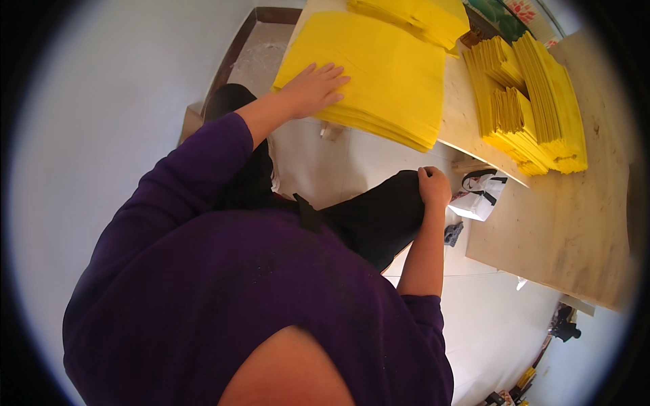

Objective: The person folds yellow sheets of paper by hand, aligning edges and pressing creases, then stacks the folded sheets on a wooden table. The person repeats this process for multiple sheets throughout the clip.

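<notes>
Fingers spread, my left hand [316, 91] rests flat on the left part of a stack of yellow fabric sheets [386, 81]. The stack lies on a wooden board table [454, 109], and its near edge hangs over the table's edge. My right hand [435, 187] is at my right knee, on the black trousers [376, 218]. Its fingers are curled, and whether they pinch the cloth is hard to see. Another yellow fabric pile [421, 18] lies behind the stack, partly overlapping its far edge.
Folded yellow bundles [538, 111] are piled on the boards at the right. A white bag with black handles [477, 195] stands below the table edge. A wider plywood surface [558, 238] extends to the right. A pale wall [111, 101] runs along the left.
</notes>
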`<move>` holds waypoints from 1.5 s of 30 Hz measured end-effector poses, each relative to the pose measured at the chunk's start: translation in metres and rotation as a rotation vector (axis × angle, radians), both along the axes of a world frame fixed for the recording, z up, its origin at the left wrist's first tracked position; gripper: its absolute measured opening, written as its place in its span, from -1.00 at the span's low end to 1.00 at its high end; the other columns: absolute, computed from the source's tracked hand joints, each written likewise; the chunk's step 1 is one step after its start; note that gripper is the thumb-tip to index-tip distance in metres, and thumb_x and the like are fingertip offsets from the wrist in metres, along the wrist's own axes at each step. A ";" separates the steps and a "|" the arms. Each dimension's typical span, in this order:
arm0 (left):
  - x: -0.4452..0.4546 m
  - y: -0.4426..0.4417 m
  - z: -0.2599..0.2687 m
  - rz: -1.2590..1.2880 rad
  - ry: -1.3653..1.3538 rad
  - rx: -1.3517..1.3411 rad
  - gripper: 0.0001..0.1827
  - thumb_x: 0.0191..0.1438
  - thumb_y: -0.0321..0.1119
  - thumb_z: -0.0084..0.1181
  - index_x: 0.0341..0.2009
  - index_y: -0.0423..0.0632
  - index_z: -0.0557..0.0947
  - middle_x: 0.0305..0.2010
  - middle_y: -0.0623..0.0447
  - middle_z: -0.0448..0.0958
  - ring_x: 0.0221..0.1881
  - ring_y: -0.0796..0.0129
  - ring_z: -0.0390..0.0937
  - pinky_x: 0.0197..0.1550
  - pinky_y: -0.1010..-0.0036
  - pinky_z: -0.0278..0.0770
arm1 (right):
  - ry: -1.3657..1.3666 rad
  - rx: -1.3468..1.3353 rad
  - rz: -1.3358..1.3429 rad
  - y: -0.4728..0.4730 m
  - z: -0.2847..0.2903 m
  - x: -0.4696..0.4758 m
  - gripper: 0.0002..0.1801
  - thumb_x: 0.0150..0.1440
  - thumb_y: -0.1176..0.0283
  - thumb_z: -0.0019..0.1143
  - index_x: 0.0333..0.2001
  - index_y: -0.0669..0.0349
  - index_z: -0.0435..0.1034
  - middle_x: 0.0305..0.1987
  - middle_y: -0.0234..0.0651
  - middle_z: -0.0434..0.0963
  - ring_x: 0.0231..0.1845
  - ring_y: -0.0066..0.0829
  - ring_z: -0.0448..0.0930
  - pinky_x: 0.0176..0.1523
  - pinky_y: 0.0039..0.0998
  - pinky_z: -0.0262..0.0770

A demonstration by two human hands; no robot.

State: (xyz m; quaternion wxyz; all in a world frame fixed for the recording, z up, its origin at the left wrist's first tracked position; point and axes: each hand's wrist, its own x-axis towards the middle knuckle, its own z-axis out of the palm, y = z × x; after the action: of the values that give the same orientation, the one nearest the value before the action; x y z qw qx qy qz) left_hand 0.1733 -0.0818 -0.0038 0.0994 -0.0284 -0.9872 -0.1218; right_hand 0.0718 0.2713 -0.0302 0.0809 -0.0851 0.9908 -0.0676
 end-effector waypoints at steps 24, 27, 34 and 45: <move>0.004 0.002 -0.025 0.035 0.084 0.034 -0.37 0.17 -0.03 -0.04 0.30 0.10 0.25 0.41 0.01 0.10 0.43 0.17 -0.04 0.42 0.14 -0.21 | 0.159 -0.398 1.091 -0.222 0.043 -0.080 -0.51 0.26 0.15 -0.12 0.19 0.15 0.30 0.33 -0.08 0.24 0.40 -0.09 0.15 0.38 -0.17 0.02; 0.006 0.000 -0.028 0.026 0.099 0.099 -0.37 0.17 -0.01 -0.04 0.30 0.09 0.26 0.40 0.00 0.11 0.43 0.17 -0.03 0.42 0.14 -0.22 | 0.098 -0.343 1.059 -0.232 0.032 -0.118 -0.46 0.28 0.06 -0.22 0.21 0.15 0.28 0.37 -0.07 0.18 0.43 -0.08 0.09 0.40 -0.16 -0.04; 0.005 0.002 -0.025 0.038 0.043 0.039 -0.39 0.21 0.02 -0.14 0.30 0.06 0.26 0.41 0.01 0.09 0.44 0.21 -0.07 0.44 0.18 -0.27 | 0.009 -0.443 0.932 -0.238 0.041 -0.146 -0.44 0.29 0.02 -0.22 0.23 0.13 0.27 0.37 -0.11 0.20 0.44 -0.13 0.08 0.42 -0.20 -0.06; 0.004 0.002 -0.019 0.034 0.068 0.086 -0.38 0.21 0.00 -0.13 0.32 0.06 0.21 0.43 -0.01 0.05 0.46 0.21 -0.13 0.45 0.19 -0.29 | -0.003 -0.582 0.832 -0.182 0.063 -0.132 -0.40 0.27 0.01 -0.19 0.24 0.19 0.24 0.37 -0.04 0.18 0.44 -0.12 0.06 0.43 -0.23 -0.08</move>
State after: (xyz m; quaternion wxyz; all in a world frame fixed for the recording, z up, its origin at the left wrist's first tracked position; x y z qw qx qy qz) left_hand 0.1776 -0.0798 -0.0231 0.1360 -0.0115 -0.9774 -0.1611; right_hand -0.0601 0.0892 0.0326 0.0754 -0.4916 0.8129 -0.3029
